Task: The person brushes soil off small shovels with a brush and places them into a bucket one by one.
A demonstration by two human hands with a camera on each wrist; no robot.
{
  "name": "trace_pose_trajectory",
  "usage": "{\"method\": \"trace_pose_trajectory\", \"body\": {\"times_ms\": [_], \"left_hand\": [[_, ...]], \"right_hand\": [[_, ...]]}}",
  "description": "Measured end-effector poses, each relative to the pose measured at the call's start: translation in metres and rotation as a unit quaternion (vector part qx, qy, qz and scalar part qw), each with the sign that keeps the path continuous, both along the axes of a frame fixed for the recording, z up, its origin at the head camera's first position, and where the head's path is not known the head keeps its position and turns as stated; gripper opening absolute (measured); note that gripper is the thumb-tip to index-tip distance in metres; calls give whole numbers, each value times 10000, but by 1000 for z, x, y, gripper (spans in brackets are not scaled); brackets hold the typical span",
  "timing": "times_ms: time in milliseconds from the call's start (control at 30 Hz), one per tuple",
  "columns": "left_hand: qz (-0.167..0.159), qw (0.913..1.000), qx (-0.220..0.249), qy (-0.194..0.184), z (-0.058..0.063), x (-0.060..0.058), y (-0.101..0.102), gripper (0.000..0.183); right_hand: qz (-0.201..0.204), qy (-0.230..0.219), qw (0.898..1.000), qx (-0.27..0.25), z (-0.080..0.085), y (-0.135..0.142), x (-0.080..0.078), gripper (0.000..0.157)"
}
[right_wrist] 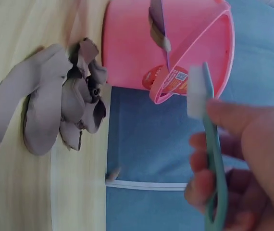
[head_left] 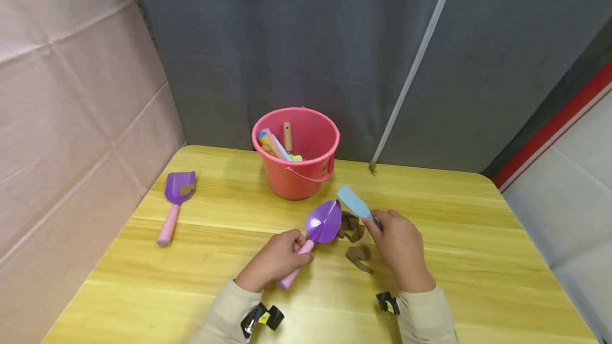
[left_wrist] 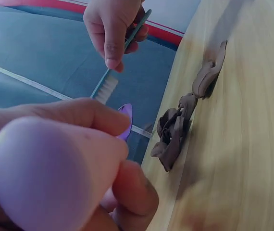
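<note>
My left hand [head_left: 279, 259] grips the pink handle of a trowel [head_left: 324, 222], its purple blade raised above the table. In the left wrist view the handle end [left_wrist: 41, 178] fills the foreground. My right hand [head_left: 399, 246] holds a light-blue brush [head_left: 355, 203]; its white bristles [right_wrist: 195, 94] show in the right wrist view. Beside the trowel blade lie curled brown strips [head_left: 351, 227], clay-like, with another strip [head_left: 359, 258] nearer me. A brown piece [right_wrist: 158, 33] shows against the blade in the right wrist view; how it is held there I cannot tell.
A pink bucket [head_left: 291, 182] stands at the back with several handled tools inside. On the left lies a purple shovel [head_left: 177, 195] with a brown piece on its blade. A grey curtain [head_left: 306, 41] hangs behind the wooden table [head_left: 459, 259]; a pale wall covering [head_left: 71, 121] is to the left.
</note>
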State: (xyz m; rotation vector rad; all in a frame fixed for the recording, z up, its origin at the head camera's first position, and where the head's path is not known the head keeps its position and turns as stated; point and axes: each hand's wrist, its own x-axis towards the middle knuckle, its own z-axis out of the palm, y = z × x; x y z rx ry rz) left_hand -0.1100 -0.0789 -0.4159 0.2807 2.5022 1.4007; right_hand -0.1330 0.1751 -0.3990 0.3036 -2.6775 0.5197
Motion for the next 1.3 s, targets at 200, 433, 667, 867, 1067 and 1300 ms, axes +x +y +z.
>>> {"method": "trace_pose_trajectory", "body": {"times_ms": [200, 433, 667, 867, 1067, 1300], "left_hand": [[66, 10000, -5, -7, -2, 0, 2, 22], [53, 10000, 31, -24, -2, 0, 3, 22], [130, 9999, -4, 38, -3, 0, 3, 23], [10, 9998, 211, -15, -5, 1, 5, 23], [-1, 9994, 321, 153, -9, 1, 4, 18], [357, 9978, 297, 465, -9, -1, 8, 26]], "right_hand": [[1099, -650, 9915, 254, -2, -7, 2, 17], [29, -202, 9995, 250, -1, -5, 3, 16], [960, -536, 9933, 360, 4, -8, 4, 19], [551, -424, 9965, 459, 4, -10, 4, 16], [-469, 597, 9971, -106, 3, 3, 1, 21], [-128, 216, 9994, -254, 3, 3, 0, 23]]}}
